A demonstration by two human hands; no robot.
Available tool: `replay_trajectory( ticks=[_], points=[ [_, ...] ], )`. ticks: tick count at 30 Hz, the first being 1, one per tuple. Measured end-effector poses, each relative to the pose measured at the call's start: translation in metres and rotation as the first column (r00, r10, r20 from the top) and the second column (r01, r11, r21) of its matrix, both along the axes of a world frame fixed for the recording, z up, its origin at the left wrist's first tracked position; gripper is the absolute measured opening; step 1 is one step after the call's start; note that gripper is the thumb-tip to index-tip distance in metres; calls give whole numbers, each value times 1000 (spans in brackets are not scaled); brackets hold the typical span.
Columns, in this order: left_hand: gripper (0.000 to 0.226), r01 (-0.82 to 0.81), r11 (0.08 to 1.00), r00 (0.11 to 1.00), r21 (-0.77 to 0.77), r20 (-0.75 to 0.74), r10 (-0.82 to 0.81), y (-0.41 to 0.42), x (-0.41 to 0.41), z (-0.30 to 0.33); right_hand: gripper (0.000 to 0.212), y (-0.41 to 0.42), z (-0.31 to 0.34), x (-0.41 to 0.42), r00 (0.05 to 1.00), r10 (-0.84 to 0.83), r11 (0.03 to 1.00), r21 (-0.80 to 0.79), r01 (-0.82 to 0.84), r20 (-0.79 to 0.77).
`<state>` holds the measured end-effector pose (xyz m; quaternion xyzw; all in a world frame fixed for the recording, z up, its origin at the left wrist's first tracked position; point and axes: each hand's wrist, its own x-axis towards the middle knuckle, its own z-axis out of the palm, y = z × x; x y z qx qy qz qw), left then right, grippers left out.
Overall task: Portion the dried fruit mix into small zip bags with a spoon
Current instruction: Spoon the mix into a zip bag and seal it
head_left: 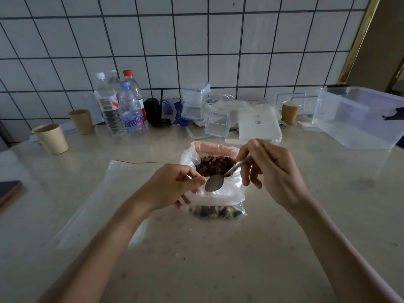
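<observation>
My left hand (175, 189) pinches the small clear zip bag (216, 200), only bottom-filled; my right hand (269, 171) grips the empty metal spoon (215, 182) over it. The dark dried fruit mix (215, 165) behind remains plentiful.

Dim, soft, edge-warped wide-angle view.

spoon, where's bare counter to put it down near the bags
Bare counter lies right of the right hand, before the large clear bin. More near the front edge. Crowded at the back: bottles, small containers, cups.
</observation>
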<state>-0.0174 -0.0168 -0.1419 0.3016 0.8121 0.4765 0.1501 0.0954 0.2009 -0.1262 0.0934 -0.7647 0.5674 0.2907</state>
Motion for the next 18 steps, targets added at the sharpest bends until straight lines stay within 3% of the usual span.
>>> replay_trajectory(
  ticks=[5, 8, 11, 15, 18],
  points=[
    [25, 0, 998, 995, -58, 99, 6, -10, -8, 4, 42, 11, 1, -5, 980, -176, 904, -378, 198, 93],
    [41, 16, 991, 987, -131, 163, 5, -16, -14, 5, 40, 19, -2, -8, 954, -207, 832, -473, 289, 219],
    [54, -86, 987, 985, -139, 140, 106, -15, -20, 0, 38, 21, -7, -11, 929, -226, 844, -417, 337, 293],
    [71, -356, 904, 913, -236, -293, 283, -5, -26, -15, 37, 20, -15, -16, 902, -291, 910, -200, 364, 321],
    [95, -359, 908, 894, -217, -359, 267, 3, -27, -25, 33, 17, -20, -18, 894, -292, 941, -67, 333, 340]
  ],
)
